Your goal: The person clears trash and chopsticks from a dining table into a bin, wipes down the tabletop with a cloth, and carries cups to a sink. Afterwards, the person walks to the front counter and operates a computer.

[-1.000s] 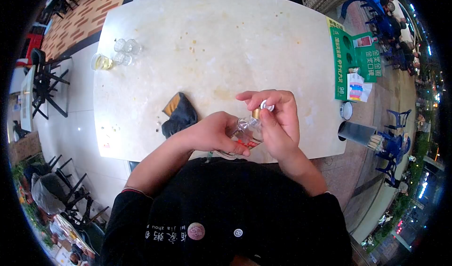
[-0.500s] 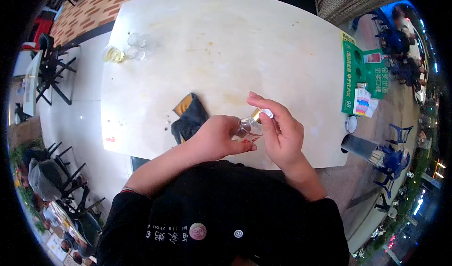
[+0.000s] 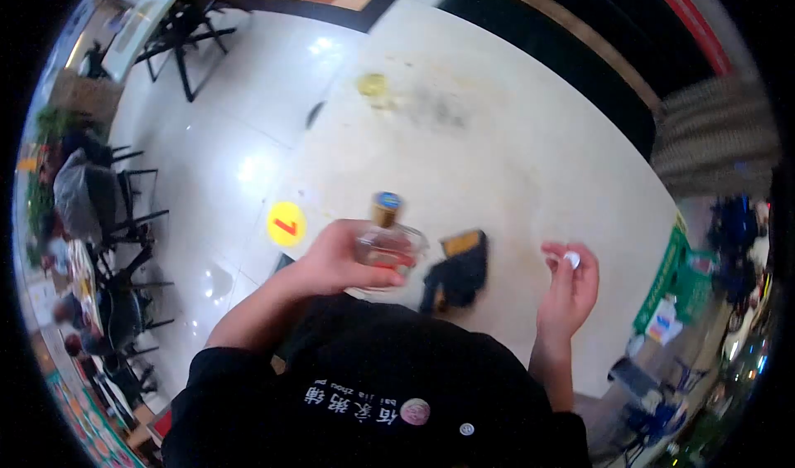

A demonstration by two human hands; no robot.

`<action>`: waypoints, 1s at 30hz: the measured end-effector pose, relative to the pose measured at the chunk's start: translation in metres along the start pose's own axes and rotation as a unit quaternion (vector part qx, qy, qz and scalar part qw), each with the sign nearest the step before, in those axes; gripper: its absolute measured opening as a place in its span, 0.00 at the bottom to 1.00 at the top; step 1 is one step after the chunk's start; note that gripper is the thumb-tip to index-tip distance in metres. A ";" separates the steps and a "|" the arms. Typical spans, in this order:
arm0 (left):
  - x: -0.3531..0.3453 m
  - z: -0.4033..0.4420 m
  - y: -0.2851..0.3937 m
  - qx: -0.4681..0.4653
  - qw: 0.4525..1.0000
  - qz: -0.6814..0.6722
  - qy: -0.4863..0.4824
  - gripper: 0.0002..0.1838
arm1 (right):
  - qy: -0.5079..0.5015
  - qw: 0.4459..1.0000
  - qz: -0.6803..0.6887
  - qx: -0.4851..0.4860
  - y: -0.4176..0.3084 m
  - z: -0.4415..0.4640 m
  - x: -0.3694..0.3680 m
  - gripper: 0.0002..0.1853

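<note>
My left hand point(image 3: 339, 257) is wrapped round a clear glass bottle point(image 3: 387, 248) with red marks, held upright above the table edge. A gold neck point(image 3: 385, 214) with a blue top shows on the bottle. Off to the right, my right hand point(image 3: 570, 282) pinches a small white round cap point(image 3: 572, 259) between thumb and fingers. Between the two hands a dark folded cloth point(image 3: 465, 273) with a mustard-yellow patch lies on the table.
The pale table point(image 3: 513, 178) has brownish stains. A cup with yellow liquid point(image 3: 373, 84) stands at its far left, near blurred clear glasses. A yellow round sticker point(image 3: 286, 224) marks the left. At right stands a green printed box point(image 3: 675, 282); beyond are chairs.
My right hand has left the bottle's top with the white cap and moved right. My left hand has carried the bottle leftward past the cloth. The view has turned left.
</note>
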State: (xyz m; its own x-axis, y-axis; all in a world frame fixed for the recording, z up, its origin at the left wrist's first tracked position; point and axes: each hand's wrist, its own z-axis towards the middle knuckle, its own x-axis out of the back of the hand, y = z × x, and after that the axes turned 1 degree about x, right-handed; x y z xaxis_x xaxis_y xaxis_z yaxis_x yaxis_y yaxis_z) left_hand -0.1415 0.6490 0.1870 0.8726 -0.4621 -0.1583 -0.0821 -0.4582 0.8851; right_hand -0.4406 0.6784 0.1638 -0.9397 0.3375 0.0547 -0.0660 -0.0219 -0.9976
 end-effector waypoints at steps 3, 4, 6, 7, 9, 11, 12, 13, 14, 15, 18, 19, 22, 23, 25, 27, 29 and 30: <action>0.108 -0.020 -0.031 -0.081 0.977 -0.007 0.197 0.18 | -0.034 0.995 -0.036 -0.082 0.028 -0.011 -0.056 0.09; 0.143 -0.019 -0.039 -0.101 0.955 -0.053 0.274 0.17 | -0.078 0.991 -0.048 -0.100 0.039 -0.016 -0.077 0.09; 0.219 0.003 -0.058 -0.115 0.896 -0.092 0.418 0.18 | -0.145 0.978 -0.088 -0.125 0.065 -0.032 -0.128 0.10; 0.257 0.023 -0.070 -0.116 0.889 -0.128 0.425 0.19 | -0.172 0.972 -0.080 -0.138 0.078 -0.038 -0.158 0.08; 0.325 0.066 -0.103 -0.087 0.883 -0.157 0.434 0.20 | -0.227 0.951 -0.187 -0.101 0.100 -0.045 -0.218 0.07; 0.383 0.119 -0.144 -0.065 0.883 -0.166 0.434 0.21 | -0.267 0.939 -0.211 -0.042 0.108 -0.031 -0.282 0.06; 0.399 0.147 -0.165 -0.066 0.882 -0.180 0.431 0.20 | -0.298 0.928 -0.223 0.015 0.114 -0.023 -0.303 0.05; 0.416 0.173 -0.183 -0.073 0.875 -0.211 0.429 0.20 | -0.300 0.926 -0.229 0.008 0.121 -0.013 -0.323 0.05; 0.431 0.196 -0.201 -0.080 0.867 -0.241 0.429 0.20 | -0.319 0.919 -0.229 0.045 0.131 -0.003 -0.342 0.04; 0.441 0.218 -0.215 -0.086 0.854 -0.271 0.436 0.18 | -0.338 0.910 -0.227 0.084 0.141 0.007 -0.359 0.04; 0.471 0.274 -0.274 -0.077 0.836 -0.370 0.397 0.19 | -0.530 0.745 -0.405 0.006 0.148 0.027 -0.367 0.03; 0.489 0.297 -0.316 -0.070 0.827 -0.400 0.389 0.20 | -0.506 0.785 -0.355 0.038 0.163 0.019 -0.357 0.02; 0.503 0.330 -0.393 -0.059 0.784 -0.467 0.405 0.26 | -0.449 0.825 -0.326 0.109 0.180 -0.005 -0.326 0.06; 0.501 0.337 -0.411 -0.036 0.782 -0.458 0.422 0.27 | -0.437 0.825 -0.337 0.120 0.181 -0.002 -0.324 0.08; 0.500 0.350 -0.465 0.016 0.786 -0.437 0.437 0.27 | -0.428 0.826 -0.345 0.121 0.173 -0.001 -0.325 0.08; 0.494 0.353 -0.480 0.066 0.812 -0.393 0.427 0.26 | -0.430 0.824 -0.353 0.110 0.164 0.001 -0.331 0.09; 0.488 0.353 -0.490 0.090 0.820 -0.377 0.422 0.27 | -0.434 0.822 -0.354 0.100 0.158 0.004 -0.334 0.11; 0.489 0.357 -0.511 0.091 0.818 -0.371 0.430 0.27 | -0.434 0.823 -0.355 0.097 0.157 0.004 -0.337 0.13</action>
State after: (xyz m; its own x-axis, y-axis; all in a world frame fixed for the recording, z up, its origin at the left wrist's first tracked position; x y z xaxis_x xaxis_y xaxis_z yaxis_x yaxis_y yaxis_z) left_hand 0.1552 0.3865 -0.4986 0.7236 0.6643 -0.1873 0.6226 -0.5111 0.5926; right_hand -0.1359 0.5572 -0.0114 -0.5221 -0.4660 0.7143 -0.6741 -0.2876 -0.6803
